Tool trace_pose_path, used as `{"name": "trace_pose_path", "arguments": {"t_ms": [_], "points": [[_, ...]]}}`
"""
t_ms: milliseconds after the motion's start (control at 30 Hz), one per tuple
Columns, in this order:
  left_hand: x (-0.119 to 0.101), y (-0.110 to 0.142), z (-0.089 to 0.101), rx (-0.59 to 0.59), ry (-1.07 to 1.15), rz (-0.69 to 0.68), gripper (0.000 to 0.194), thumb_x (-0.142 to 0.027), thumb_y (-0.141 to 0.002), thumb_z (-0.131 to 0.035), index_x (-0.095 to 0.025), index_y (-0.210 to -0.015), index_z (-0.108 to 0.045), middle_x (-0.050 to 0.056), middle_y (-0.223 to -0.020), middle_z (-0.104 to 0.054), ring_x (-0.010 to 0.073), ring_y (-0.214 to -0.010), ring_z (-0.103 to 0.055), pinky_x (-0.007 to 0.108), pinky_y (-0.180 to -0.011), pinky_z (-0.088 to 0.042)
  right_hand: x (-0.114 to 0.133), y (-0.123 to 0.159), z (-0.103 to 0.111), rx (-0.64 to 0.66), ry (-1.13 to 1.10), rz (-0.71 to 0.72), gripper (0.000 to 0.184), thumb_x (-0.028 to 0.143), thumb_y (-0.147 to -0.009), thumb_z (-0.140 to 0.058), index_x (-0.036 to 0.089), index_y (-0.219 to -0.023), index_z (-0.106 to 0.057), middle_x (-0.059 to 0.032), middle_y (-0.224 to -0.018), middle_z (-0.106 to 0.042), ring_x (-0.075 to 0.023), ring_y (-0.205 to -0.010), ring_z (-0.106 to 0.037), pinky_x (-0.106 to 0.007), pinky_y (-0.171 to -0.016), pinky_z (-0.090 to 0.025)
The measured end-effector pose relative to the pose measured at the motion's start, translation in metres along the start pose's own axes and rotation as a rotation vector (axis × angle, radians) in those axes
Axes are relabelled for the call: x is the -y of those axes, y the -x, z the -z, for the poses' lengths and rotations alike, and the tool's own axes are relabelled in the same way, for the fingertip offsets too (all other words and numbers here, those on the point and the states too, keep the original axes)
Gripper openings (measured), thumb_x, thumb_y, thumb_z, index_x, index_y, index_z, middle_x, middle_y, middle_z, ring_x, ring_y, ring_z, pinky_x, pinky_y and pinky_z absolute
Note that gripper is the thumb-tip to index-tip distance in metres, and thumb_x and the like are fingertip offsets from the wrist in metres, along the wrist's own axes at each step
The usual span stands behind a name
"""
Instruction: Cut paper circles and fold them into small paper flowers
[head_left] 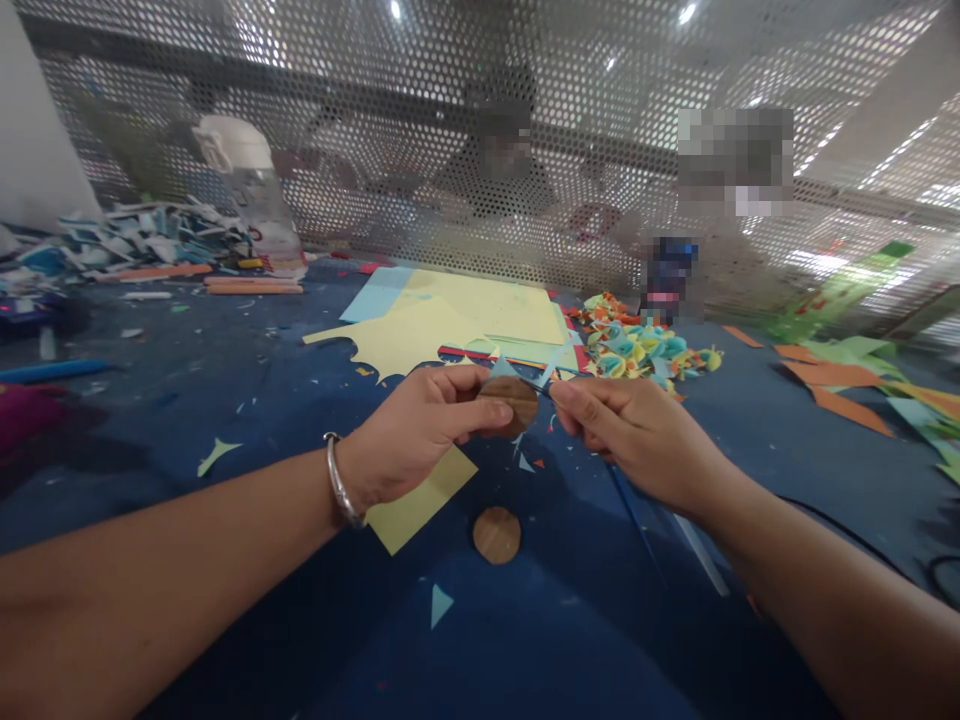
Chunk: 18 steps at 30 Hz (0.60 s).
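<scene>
My left hand (409, 435), with a silver bangle at the wrist, pinches a round brown wood-grained disc (523, 400). A piece of light blue paper (502, 368) sticks up behind the disc's top edge. My right hand (637, 425) is closed on a thin dark tool whose narrow end reaches the disc's right edge; its kind is hidden by the fingers. Below the hands, a second disc (496, 535) lies flat on the dark blue tabletop (570, 640). Partly under my left hand is a yellow paper square (420, 500).
Cut yellow sheets (480, 300) lie behind the hands, beside a heap of small coloured paper pieces (645, 345). Orange and green strips (832, 375) spread at right. A clear bottle (262, 210) stands back left near paper scraps (150, 240). A perforated screen (360, 110) closes the back.
</scene>
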<state>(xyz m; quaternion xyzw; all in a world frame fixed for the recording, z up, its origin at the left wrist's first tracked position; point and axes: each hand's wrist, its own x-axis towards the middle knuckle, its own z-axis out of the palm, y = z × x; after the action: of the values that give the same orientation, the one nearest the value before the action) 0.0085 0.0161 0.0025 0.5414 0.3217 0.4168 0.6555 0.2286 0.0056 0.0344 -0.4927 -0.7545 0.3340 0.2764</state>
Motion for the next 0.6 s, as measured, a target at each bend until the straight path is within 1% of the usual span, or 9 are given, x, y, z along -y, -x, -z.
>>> {"name": "trace_pose_path", "arguments": {"t_ms": [100,200,267,433,533,600], "points": [[-0.0003,0.0001,-0.0028,-0.007,0.08,-0.007,0.017,-0.02,-0.078,-0.08,-0.016,-0.093,-0.075,0.004,-0.091,-0.077,0.0164,-0.086,-0.069,0.033,-0.089,-0.051,-0.0002,-0.0008,0.0006,0.0,0.014,0.016,0.059,0.072,-0.093,-0.047,0.021,-0.063,-0.048,0.0076,-0.051,-0.028,-0.0082,-0.044,-0.024,-0.024,-0.042,-0.021],[-0.0002,-0.0005,-0.0041,-0.061,0.136,-0.022,0.023,-0.016,-0.074,-0.083,-0.015,-0.095,-0.072,0.003,-0.09,-0.077,0.0149,-0.083,-0.07,0.032,-0.088,-0.051,-0.0027,-0.0022,0.001,-0.008,0.011,0.024,0.059,0.072,-0.094,-0.046,0.021,-0.063,-0.048,0.0078,-0.051,-0.028,-0.008,-0.044,-0.024,-0.024,-0.041,-0.02],[-0.0007,-0.0007,-0.0039,-0.075,0.12,-0.029,0.022,-0.016,-0.074,-0.083,-0.014,-0.093,-0.073,0.003,-0.089,-0.077,0.0148,-0.084,-0.07,0.032,-0.087,-0.051,-0.0042,-0.0026,0.0009,-0.015,0.003,0.026,0.059,0.071,-0.094,-0.047,0.021,-0.063,-0.048,0.0077,-0.051,-0.029,-0.008,-0.044,-0.025,-0.024,-0.042,-0.021],[-0.0033,0.0008,-0.0029,-0.035,0.07,-0.026,0.014,-0.018,-0.077,-0.081,-0.015,-0.09,-0.077,0.003,-0.089,-0.077,0.0131,-0.083,-0.068,0.028,-0.085,-0.05,-0.0037,-0.0016,-0.0004,-0.009,0.001,0.027,0.058,0.071,-0.095,-0.046,0.021,-0.065,-0.05,0.0078,-0.051,-0.03,-0.0078,-0.044,-0.026,-0.024,-0.044,-0.023],[-0.0042,0.0023,-0.0033,-0.045,0.053,-0.003,0.012,-0.018,-0.078,-0.08,-0.016,-0.089,-0.077,0.001,-0.087,-0.077,0.0123,-0.081,-0.068,0.027,-0.081,-0.05,-0.0026,-0.0013,-0.0007,-0.003,0.001,0.024,0.059,0.071,-0.095,-0.045,0.021,-0.065,-0.049,0.0077,-0.051,-0.031,-0.0079,-0.045,-0.026,-0.025,-0.044,-0.023],[-0.0047,0.0032,-0.0038,-0.051,0.047,0.024,0.012,-0.02,-0.078,-0.08,-0.017,-0.089,-0.076,0.001,-0.088,-0.077,0.0132,-0.081,-0.069,0.027,-0.077,-0.051,-0.0025,-0.0015,-0.0005,-0.007,0.017,0.03,0.059,0.07,-0.095,-0.045,0.021,-0.064,-0.049,0.0075,-0.051,-0.031,-0.0081,-0.045,-0.026,-0.025,-0.044,-0.022]]}}
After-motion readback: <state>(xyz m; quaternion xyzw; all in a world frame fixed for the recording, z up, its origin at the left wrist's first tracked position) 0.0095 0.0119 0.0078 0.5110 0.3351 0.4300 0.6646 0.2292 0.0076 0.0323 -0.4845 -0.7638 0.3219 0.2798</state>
